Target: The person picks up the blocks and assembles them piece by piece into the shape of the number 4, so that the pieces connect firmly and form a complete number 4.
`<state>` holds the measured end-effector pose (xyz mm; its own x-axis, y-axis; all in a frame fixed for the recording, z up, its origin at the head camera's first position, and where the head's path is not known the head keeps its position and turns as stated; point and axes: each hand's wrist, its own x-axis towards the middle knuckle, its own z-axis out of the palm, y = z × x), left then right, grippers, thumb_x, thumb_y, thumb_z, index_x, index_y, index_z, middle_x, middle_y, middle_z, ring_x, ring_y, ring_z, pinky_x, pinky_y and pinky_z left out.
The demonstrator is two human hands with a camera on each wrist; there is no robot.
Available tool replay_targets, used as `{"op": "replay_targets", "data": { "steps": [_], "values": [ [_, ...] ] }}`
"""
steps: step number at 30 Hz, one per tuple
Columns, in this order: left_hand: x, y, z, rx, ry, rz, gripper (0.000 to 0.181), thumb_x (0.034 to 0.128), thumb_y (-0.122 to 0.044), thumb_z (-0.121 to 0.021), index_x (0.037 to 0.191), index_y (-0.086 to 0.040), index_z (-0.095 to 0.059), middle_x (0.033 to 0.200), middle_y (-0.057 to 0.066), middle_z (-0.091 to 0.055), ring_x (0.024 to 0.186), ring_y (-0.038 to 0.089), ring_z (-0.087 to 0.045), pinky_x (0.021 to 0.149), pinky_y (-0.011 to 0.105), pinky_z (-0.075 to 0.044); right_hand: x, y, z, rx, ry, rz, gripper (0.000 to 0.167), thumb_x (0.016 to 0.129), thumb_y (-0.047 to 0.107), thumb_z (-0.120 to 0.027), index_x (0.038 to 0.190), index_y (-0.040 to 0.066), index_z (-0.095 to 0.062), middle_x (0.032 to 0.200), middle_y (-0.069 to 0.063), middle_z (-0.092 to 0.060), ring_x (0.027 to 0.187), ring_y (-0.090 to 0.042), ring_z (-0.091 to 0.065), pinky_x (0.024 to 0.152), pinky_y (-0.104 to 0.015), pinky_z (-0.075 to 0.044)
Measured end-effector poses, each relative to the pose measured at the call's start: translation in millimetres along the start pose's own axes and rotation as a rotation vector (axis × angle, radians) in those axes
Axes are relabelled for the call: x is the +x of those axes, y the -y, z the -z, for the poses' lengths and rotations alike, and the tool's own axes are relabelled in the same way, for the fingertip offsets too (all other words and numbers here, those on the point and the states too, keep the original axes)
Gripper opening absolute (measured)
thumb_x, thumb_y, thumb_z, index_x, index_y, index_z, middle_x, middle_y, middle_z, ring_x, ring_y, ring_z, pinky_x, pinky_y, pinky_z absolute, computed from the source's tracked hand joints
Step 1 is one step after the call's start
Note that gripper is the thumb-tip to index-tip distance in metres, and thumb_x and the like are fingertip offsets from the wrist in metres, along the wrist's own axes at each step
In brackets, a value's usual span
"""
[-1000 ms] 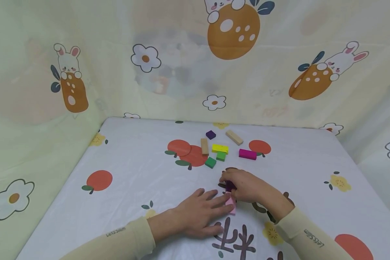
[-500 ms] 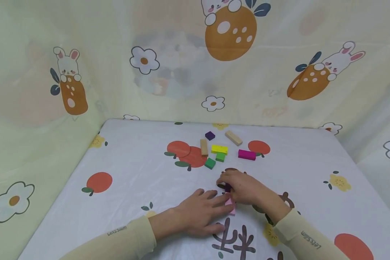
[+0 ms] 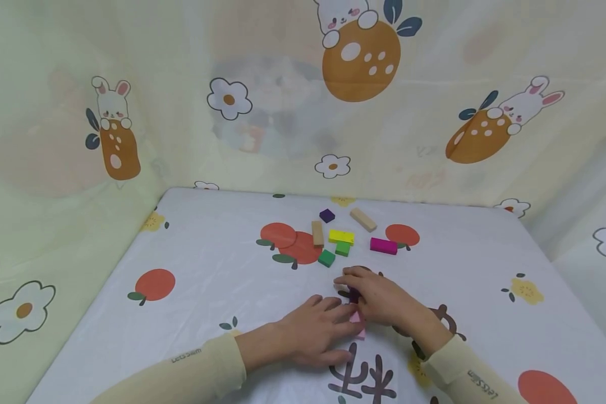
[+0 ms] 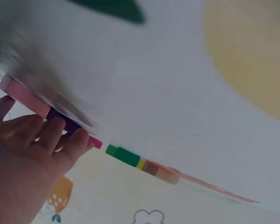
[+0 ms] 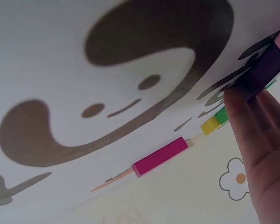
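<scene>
Near the middle of the table, a pink block (image 3: 356,317) and a dark purple block (image 3: 354,295) lie end to end in a line. My left hand (image 3: 315,335) lies palm down with its fingers spread, fingertips touching the side of the pink block. My right hand (image 3: 385,297) pinches the purple block between thumb and fingers and covers much of it. From the left wrist, the pink block (image 4: 29,99) shows beyond the fingertips. In the right wrist view the thumb rests against the purple block (image 5: 265,70), whose end meets the pink one.
Farther back lie a magenta block (image 3: 384,246), a yellow block (image 3: 341,237), two green blocks (image 3: 326,258), two plain wood blocks (image 3: 363,219) and a small dark purple block (image 3: 327,215). A printed curtain (image 3: 278,134) hangs behind the white patterned tablecloth (image 3: 207,252).
My right hand has shifted slightly left with the purple block, at the pink block's far end. The left hand has stayed nearly still. The whole view has dropped slightly.
</scene>
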<state>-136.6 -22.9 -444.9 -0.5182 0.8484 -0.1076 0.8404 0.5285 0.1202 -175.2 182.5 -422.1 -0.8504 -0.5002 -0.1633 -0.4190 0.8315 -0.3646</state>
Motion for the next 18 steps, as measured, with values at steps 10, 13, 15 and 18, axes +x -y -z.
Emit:
{"op": "replay_targets", "data": {
  "steps": [10,13,15,18],
  "values": [
    [0.9,1.4,-0.1,-0.062,0.052,0.023,0.062,0.1039,-0.064,-0.037,0.161,-0.038,-0.035,0.174,-0.005,-0.018,0.156,0.022,-0.031,0.121,0.049,-0.036,-0.6,-2.8,-2.6,0.01,-0.004,0.005,0.053,0.09,0.0,-0.06,0.141,0.017,-0.064,0.15,-0.011,-0.055,0.141,-0.034,-0.051,0.113,-0.061,-0.043],
    [1.0,2.0,0.5,-0.065,0.061,0.026,0.064,0.1037,-0.065,-0.036,0.162,-0.039,-0.031,0.174,-0.007,-0.017,0.156,0.021,-0.03,0.121,0.049,-0.036,-1.2,-2.4,-2.5,0.009,0.0,0.005,0.052,0.091,0.0,-0.06,0.14,0.017,-0.065,0.15,-0.011,-0.055,0.141,-0.033,-0.051,0.113,-0.06,-0.043],
    [1.0,2.3,0.9,-0.064,0.061,0.026,0.064,0.1036,-0.065,-0.036,0.162,-0.04,-0.03,0.174,-0.008,-0.017,0.156,0.02,-0.031,0.121,0.048,-0.036,-1.4,-2.1,-2.4,0.011,0.004,0.005,0.052,0.091,0.0,-0.06,0.14,0.017,-0.065,0.15,-0.01,-0.055,0.141,-0.033,-0.051,0.113,-0.06,-0.043],
    [0.7,2.6,0.5,-0.062,0.052,0.023,0.064,0.1037,-0.065,-0.035,0.163,-0.04,-0.03,0.174,-0.008,-0.017,0.155,0.02,-0.031,0.121,0.047,-0.036,-1.7,-1.4,-1.4,0.015,0.008,0.008,0.051,0.091,0.0,-0.06,0.139,0.017,-0.065,0.149,-0.011,-0.056,0.14,-0.033,-0.051,0.113,-0.06,-0.043]
  ]
}}
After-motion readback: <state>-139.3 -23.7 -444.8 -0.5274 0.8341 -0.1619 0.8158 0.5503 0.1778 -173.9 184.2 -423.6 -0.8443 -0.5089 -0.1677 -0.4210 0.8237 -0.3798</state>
